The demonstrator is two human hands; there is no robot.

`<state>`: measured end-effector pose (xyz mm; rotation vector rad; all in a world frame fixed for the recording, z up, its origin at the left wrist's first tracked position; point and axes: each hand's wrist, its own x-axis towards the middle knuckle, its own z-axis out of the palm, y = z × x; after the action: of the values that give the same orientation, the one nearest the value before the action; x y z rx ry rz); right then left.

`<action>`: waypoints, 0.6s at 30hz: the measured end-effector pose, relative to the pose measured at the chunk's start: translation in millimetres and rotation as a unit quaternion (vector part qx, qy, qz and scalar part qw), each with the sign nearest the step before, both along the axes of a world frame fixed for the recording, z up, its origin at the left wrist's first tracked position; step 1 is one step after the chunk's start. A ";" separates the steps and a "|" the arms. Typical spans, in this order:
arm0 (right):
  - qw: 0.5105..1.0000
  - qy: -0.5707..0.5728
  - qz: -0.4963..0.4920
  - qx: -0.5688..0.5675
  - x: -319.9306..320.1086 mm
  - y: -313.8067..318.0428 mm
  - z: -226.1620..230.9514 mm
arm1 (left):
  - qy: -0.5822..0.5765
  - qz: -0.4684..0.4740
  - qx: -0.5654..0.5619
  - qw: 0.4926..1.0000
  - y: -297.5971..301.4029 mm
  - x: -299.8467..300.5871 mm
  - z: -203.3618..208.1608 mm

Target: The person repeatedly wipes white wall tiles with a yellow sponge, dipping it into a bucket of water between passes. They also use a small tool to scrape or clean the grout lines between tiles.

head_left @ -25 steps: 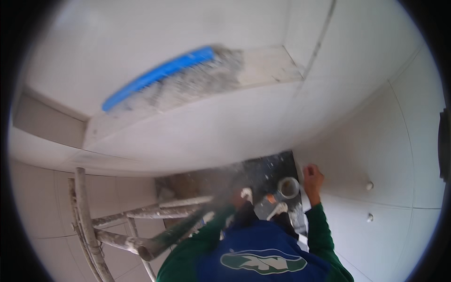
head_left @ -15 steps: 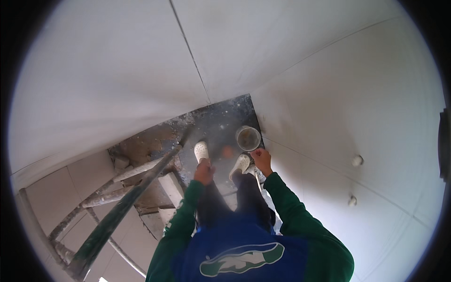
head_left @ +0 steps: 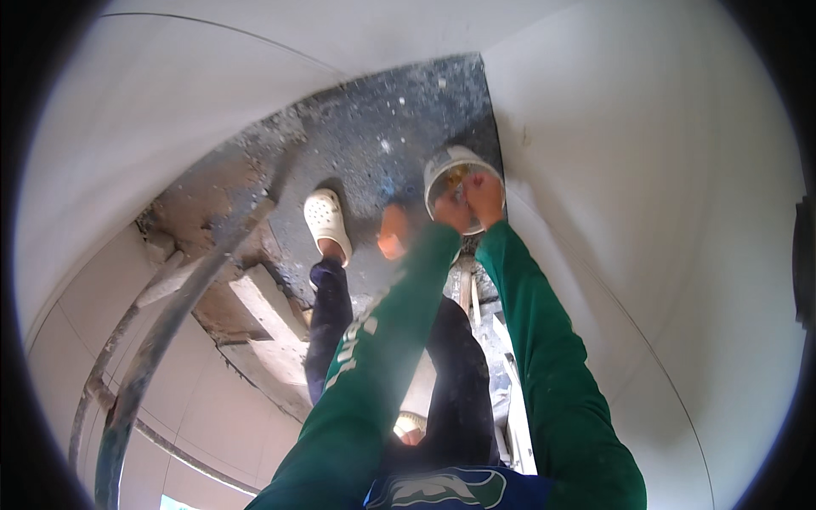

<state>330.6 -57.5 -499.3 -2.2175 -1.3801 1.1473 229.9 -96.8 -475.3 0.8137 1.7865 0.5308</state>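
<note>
Both my hands are inside the mouth of a round whitish bucket [head_left: 465,155] standing by the wall on the right. My left hand [head_left: 452,210] lies at the near left of the rim, blurred, with its fingers hidden. Close beside it, my right hand [head_left: 485,199] reaches down with its fingers curled; whatever they may pinch does not show. Some yellowish-brown stuff [head_left: 457,176] is visible inside the bucket beyond my hands. A blurred orange block-like thing [head_left: 393,231] rests on the floor left of the bucket.
A dark, splattered platform [head_left: 374,127] lies underfoot, bounded by pale walls. My white clog [head_left: 325,217] stands on it. At left a slanting metal pole [head_left: 170,310] joins a tubular frame. Pale boards [head_left: 268,302] lie below the platform edge.
I have bent lower and both hands have moved forward into the bucket. The left hand crossed rightward from near my knee. My feet are now farther apart.
</note>
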 end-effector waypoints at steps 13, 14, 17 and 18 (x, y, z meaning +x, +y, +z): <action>0.923 -0.204 0.317 -0.073 -8.4 -20.6 -9.7 | 0.219 -0.416 -0.033 0.882 -5.0 -0.6 -139.8; 0.904 -0.189 0.363 -0.127 -24.3 -10.8 10.5 | 0.185 -0.348 -0.014 0.919 -8.3 -20.9 -137.5; 0.908 -0.210 0.348 -0.106 -15.4 17.1 85.6 | 0.054 -0.211 -0.011 0.976 2.2 -13.1 -107.2; 0.919 -0.226 0.316 -0.064 -4.9 27.4 102.9 | 0.021 -0.223 -0.063 0.973 23.5 -1.4 -81.0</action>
<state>325.7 -30.1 -396.5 -2.2834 -2.4043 0.9342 228.5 -73.3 -556.2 1.1015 1.5884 0.1035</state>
